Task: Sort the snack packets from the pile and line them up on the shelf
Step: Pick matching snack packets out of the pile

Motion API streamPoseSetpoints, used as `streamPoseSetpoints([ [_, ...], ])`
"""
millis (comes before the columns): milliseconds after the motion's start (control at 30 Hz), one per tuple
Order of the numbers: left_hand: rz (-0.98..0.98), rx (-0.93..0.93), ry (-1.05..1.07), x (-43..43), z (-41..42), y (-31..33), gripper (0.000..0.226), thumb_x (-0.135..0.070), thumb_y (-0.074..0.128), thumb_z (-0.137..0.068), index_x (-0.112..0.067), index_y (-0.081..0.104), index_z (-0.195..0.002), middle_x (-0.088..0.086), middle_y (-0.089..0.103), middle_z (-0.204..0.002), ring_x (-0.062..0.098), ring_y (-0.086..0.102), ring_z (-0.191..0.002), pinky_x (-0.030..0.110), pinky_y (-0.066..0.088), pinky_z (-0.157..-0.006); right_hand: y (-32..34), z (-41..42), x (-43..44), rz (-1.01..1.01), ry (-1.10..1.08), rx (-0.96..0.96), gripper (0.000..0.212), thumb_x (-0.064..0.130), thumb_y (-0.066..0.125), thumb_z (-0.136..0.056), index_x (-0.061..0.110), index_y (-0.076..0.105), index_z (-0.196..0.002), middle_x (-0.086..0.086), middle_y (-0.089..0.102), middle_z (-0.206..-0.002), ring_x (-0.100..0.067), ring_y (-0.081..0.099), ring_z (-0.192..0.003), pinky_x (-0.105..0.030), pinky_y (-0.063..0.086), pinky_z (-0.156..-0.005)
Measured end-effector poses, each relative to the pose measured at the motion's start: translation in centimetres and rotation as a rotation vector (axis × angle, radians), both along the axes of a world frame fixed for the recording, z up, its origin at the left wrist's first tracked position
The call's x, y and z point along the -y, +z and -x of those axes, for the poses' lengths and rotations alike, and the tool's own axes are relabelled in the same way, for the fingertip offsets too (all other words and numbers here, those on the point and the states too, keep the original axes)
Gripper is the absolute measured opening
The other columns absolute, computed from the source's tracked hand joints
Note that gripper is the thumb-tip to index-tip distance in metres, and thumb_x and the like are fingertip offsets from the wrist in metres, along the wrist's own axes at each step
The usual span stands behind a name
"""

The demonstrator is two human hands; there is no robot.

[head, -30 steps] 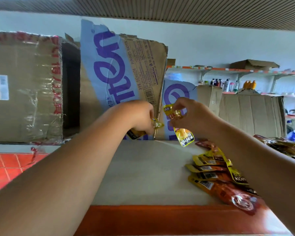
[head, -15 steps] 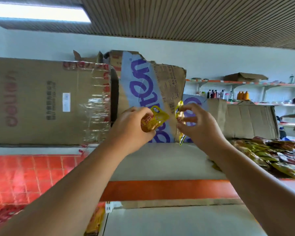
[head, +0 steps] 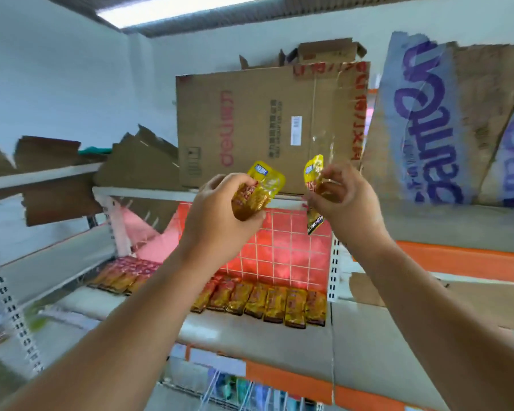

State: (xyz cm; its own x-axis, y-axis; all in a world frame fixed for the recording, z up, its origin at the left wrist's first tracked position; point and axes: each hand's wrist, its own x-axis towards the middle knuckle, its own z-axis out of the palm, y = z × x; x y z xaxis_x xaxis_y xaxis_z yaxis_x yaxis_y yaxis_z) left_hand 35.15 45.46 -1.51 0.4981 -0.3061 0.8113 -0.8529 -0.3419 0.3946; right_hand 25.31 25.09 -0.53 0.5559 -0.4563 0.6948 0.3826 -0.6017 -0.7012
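Your left hand [head: 217, 218] grips 1 yellow packet [head: 260, 188]; your right hand [head: 347, 203] pinches a second packet [head: 312, 173]. At 6 o'clock, perhaps 9 shelved packets [head: 273, 302] line up.

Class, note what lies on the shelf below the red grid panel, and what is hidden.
Yellow-brown snack packets lie side by side on the shelf, redder packets further left. The left forearm covers the stretch between them, so what lies there is hidden.

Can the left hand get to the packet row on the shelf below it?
Likely yes: the left hand, holding a yellow packet, hangs above the packet row, with open space between and the shelf front unblocked.
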Motion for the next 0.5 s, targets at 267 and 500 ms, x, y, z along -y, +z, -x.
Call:
streamPoseSetpoints([
  [267, -0.075, -0.09, 0.125, -7.7, -4.8, -5.5, 0.052, -0.033, 0.085, -0.078, -0.03, 0.064, -0.126, -0.003, 0.062, -0.121, 0.01, 0.057, -0.106, 0.005, 0.041, -0.083, -5.1, -8.5, -7.0, -0.003, 0.149, -0.109, 0.035, 0.02, 0.085, -0.079, 0.039, 0.059, -0.093, 0.011, 0.071, -0.091, -0.002, 0.068, -0.09, -0.029, 0.055, -0.075],
  [500, -0.13, -0.152, 0.18, -6.9, -9.5, -8.7, 0.052, -0.036, 0.084, -0.082, -0.028, 0.062, -0.129, -0.012, 0.057, -0.117, 0.006, 0.054, -0.104, -0.004, 0.037, -0.072, -8.9, -13.9, -6.6, -0.116, 0.225, -0.203, 0.031, 0.022, 0.083, -0.083, 0.031, 0.061, -0.103, 0.004, 0.07, -0.096, 0.003, 0.067, -0.076, -0.012, 0.049, -0.056],
])
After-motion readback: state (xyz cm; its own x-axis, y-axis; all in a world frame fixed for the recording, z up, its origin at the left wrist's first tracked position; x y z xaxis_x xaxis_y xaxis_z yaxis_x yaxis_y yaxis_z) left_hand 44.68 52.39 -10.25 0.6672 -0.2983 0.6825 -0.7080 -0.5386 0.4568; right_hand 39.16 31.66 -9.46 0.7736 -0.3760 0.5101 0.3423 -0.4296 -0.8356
